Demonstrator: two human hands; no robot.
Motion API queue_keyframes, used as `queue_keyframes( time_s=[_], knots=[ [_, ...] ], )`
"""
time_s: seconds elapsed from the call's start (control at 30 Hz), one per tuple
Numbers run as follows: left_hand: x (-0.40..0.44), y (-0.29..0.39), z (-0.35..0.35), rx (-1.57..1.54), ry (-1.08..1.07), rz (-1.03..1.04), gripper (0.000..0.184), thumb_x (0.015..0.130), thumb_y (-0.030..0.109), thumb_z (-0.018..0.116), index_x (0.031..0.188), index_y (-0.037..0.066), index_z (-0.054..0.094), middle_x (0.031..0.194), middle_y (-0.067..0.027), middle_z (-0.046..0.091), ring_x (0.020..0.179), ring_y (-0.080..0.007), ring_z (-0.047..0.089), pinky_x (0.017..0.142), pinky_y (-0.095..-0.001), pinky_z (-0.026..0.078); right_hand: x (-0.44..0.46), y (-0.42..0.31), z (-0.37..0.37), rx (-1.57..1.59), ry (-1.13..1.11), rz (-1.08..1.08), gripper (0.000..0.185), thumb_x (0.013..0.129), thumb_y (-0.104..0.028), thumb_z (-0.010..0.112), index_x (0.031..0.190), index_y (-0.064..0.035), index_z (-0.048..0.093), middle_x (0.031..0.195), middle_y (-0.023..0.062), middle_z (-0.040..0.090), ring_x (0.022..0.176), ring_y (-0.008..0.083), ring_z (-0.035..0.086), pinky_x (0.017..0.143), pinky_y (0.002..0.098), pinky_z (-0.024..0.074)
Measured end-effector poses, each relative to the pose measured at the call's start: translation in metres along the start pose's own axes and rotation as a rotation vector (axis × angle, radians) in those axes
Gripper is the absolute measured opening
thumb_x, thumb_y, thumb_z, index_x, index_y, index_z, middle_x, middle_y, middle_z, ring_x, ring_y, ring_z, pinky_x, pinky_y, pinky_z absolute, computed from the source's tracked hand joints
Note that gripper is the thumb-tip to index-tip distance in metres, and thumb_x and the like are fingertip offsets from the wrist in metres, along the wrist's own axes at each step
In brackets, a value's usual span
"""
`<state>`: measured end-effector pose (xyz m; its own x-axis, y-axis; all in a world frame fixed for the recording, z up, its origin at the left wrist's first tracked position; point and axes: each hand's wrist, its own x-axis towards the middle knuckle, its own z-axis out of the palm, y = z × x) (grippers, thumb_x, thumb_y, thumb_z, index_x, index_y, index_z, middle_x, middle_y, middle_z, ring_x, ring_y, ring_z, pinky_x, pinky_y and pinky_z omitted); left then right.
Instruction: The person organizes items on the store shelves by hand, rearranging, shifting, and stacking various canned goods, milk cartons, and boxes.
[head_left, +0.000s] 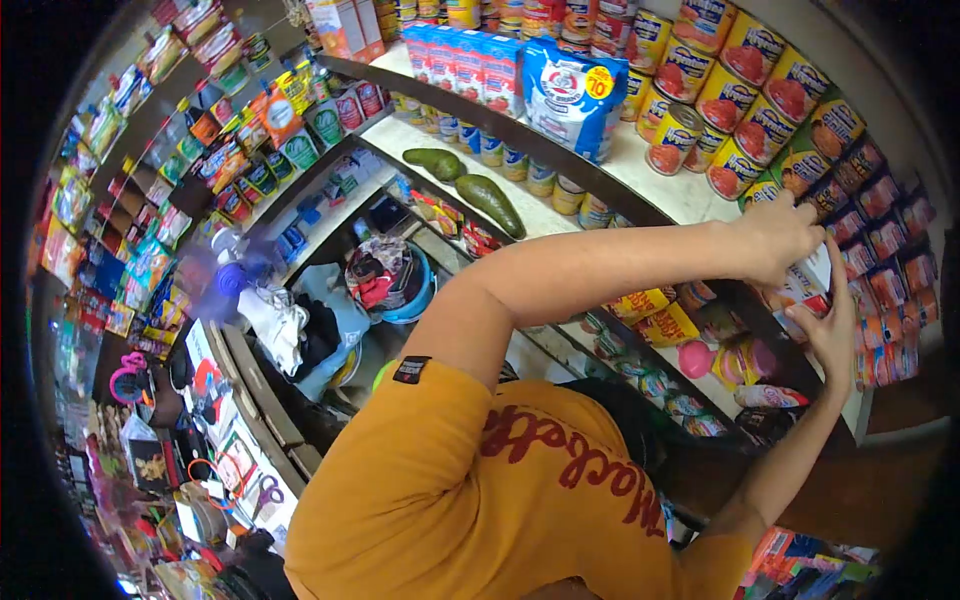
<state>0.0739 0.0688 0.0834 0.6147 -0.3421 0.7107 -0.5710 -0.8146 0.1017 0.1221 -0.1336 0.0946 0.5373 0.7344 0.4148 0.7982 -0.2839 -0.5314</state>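
Note:
Both my hands are raised at the right, in front of the stocked shelves, holding a small white package with red and orange print (806, 284). My left hand (775, 242) reaches across from the left with its fingers curled over the package's upper end. From below, my right hand (832, 328) grips the lower side, thumb on the near face and fingers behind. The hands cover much of the package, so its exact kind is unclear. Close by stand stacked yellow and red food cans (735, 170) and rows of smaller red and purple packs (885, 265).
A blue-and-white pouch (572, 100) and blue cartons (465, 68) stand on the upper shelf. Two green avocados (490, 203) lie on the shelf below. A blue tub (424, 285) holds cloth. Purple scissors (268, 495) lie on the cluttered counter at left.

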Motion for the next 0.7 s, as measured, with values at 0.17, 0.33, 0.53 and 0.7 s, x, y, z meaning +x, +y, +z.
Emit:
queue_keyframes(
  time_s=[0.17, 0.33, 0.53, 0.7],
  knots=[
    [-0.002, 0.005, -0.002, -0.018, 0.009, -0.007, 0.059, 0.052, 0.025, 0.082, 0.101, -0.001, 0.060, 0.098, -0.0139, 0.057, 0.095, -0.0318, 0.053, 0.081, -0.0405, 0.044, -0.006, -0.013, -0.001, 0.044, -0.027, -0.011, 0.092, 0.060, 0.000, 0.065, 0.145, -0.0013, 0.028, 0.143, 0.0161, 0.040, 0.132, 0.0244, 0.038, 0.110, 0.0354, 0.0266],
    [-0.007, 0.017, -0.017, -0.009, 0.054, -0.014, 0.052, 0.053, 0.019, 0.079, 0.098, -0.001, 0.061, 0.100, -0.0137, 0.055, 0.096, -0.0326, 0.052, 0.073, -0.0409, 0.049, -0.011, -0.025, -0.001, 0.050, -0.030, 0.024, 0.091, 0.059, 0.011, 0.060, 0.143, -0.0006, 0.029, 0.144, 0.0154, 0.038, 0.133, 0.0243, 0.036, 0.111, 0.0340, 0.0238],
    [-0.023, 0.042, -0.076, 0.134, 0.292, 0.128, 0.040, 0.056, 0.008, 0.069, 0.094, -0.001, 0.058, 0.094, -0.0108, 0.052, 0.090, -0.0303, 0.050, 0.066, -0.0409, 0.046, -0.014, -0.053, 0.006, -0.081, 0.204, -0.163, 0.076, 0.070, 0.007, 0.051, 0.143, 0.0005, 0.030, 0.141, 0.0188, 0.040, 0.129, 0.0276, 0.040, 0.107, 0.0363, 0.0306],
    [-0.067, 0.054, -0.150, 0.108, 0.148, -0.036, 0.044, 0.059, 0.002, 0.068, 0.101, -0.002, 0.056, 0.093, -0.0119, 0.051, 0.089, -0.0307, 0.051, 0.070, -0.0392, 0.045, -0.015, -0.076, 0.018, -0.019, 0.166, -0.204, 0.066, 0.077, 0.008, 0.055, 0.139, 0.0023, 0.036, 0.133, 0.0180, 0.048, 0.118, 0.0283, 0.051, 0.100, 0.0386, 0.0393]
  ],
)
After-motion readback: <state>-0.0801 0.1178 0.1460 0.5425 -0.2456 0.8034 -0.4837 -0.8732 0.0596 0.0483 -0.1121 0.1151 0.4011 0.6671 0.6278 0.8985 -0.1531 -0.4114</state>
